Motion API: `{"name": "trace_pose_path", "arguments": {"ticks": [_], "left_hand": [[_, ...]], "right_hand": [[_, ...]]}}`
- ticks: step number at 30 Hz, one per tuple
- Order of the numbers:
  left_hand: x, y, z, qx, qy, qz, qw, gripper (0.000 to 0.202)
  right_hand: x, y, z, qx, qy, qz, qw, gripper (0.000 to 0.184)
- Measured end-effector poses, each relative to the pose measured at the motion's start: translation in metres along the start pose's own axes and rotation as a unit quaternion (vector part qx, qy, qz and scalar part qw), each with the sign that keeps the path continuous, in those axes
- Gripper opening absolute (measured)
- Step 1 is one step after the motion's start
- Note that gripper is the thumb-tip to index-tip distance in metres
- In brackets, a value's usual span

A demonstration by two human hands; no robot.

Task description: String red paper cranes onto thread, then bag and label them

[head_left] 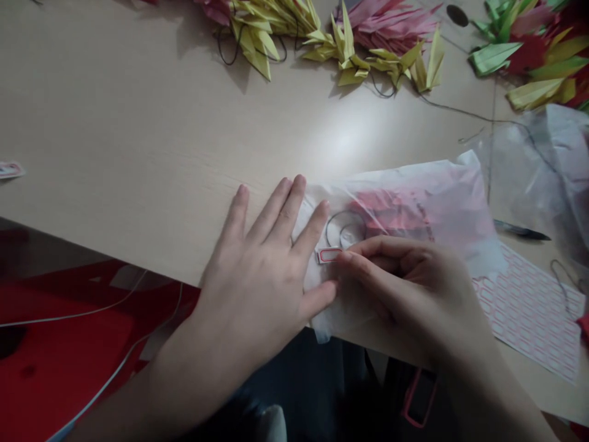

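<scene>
A translucent white plastic bag [451,190] lies at the table's near edge, with something red and a dark coiled cord [346,228] showing through it. My left hand [271,264] rests flat with fingers spread, its thumb side over the bag's left end. Between thumb and forefinger, my right hand [414,282] pinches a small white sticker [328,255] with a red outline, close above or against the bag; I cannot tell if it touches. The other right fingers are curled under and partly hidden.
A sheet of red-outlined stickers [538,313] and a pen [522,230] lie to the right, near a clear plastic bag [547,166]. Strung folded-paper pieces [350,55] line the back. One loose sticker [10,169] sits far left. White cables [124,362] hang below the edge.
</scene>
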State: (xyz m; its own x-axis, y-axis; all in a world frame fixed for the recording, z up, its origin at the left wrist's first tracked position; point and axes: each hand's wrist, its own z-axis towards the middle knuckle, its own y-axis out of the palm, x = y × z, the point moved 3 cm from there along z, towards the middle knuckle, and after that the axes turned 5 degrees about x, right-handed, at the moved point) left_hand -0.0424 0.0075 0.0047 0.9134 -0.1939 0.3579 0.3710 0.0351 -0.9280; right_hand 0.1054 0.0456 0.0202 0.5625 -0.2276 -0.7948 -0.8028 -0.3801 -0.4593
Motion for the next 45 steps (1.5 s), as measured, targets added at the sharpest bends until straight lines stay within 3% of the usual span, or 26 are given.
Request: {"name": "trace_pose_path", "arguments": {"ticks": [13, 22, 27, 30, 33, 35, 38, 40, 45], "left_hand": [[-0.001, 0.0, -0.001, 0.012, 0.003, -0.013, 1.0, 0.07], [0.002, -0.003, 0.002, 0.024, -0.018, -0.001, 1.0, 0.048], [0.003, -0.002, 0.002, 0.036, -0.021, 0.014, 0.999, 0.045], [0.004, -0.002, 0.002, 0.038, -0.018, 0.019, 0.999, 0.045], [0.003, -0.002, 0.001, 0.04, -0.018, 0.023, 0.999, 0.045], [0.003, -0.002, 0.0, 0.041, -0.013, 0.027, 0.999, 0.048], [0.002, -0.001, -0.002, 0.036, 0.0, 0.031, 0.999, 0.06], [0.001, 0.0, -0.003, 0.027, 0.008, 0.033, 0.999, 0.071], [-0.001, 0.001, -0.003, 0.019, 0.014, 0.047, 0.999, 0.077]], "right_hand": [[0.001, 0.001, 0.001, -0.006, 0.014, -0.007, 1.0, 0.023], [0.002, 0.002, 0.001, -0.005, -0.003, -0.026, 1.0, 0.025], [-0.001, -0.001, 0.002, -0.016, -0.02, -0.038, 0.999, 0.032], [-0.001, -0.008, -0.001, 0.037, -0.054, -0.081, 0.995, 0.04], [0.0, -0.016, -0.01, 0.195, -0.154, -0.161, 0.955, 0.035], [0.0, -0.01, -0.02, 0.237, -0.266, -0.223, 0.907, 0.025], [0.003, 0.009, -0.032, 0.195, -0.423, -0.327, 0.822, 0.041], [0.008, 0.018, -0.034, 0.155, -0.453, -0.389, 0.787, 0.057], [0.015, 0.016, -0.031, 0.087, -0.414, -0.463, 0.779, 0.078]]}}
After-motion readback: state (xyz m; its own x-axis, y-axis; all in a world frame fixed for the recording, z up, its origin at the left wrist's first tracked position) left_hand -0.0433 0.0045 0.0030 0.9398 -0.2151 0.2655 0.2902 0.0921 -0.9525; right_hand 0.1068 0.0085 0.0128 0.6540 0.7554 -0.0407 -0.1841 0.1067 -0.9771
